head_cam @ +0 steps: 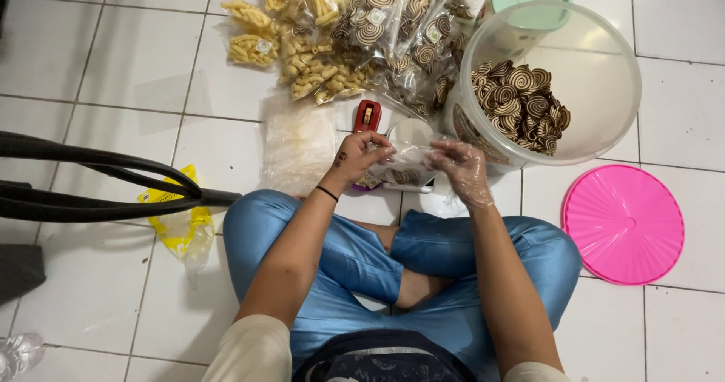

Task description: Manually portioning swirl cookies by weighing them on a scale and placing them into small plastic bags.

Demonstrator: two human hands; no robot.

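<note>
I sit cross-legged on a white tiled floor. My left hand (359, 158), bare with a black wrist band, grips one side of a small clear plastic bag (406, 164) with spiral brown-and-cream cookies in it. My right hand (462, 170), in a thin clear plastic glove, holds the bag's other side. The bag hangs just above a small white scale (411, 134). Right behind it stands a large clear plastic tub (596, 87), partly filled with the same spiral cookies (521, 104).
A stack of empty clear bags (300, 144) and a red tape dispenser (367, 115) lie ahead left. Packed bags of spiral cookies (393, 20) and yellow stick snacks (302, 42) are piled behind. A pink round lid (624, 223) lies right; black bars (98, 178) and a yellow wrapper (181, 227) left.
</note>
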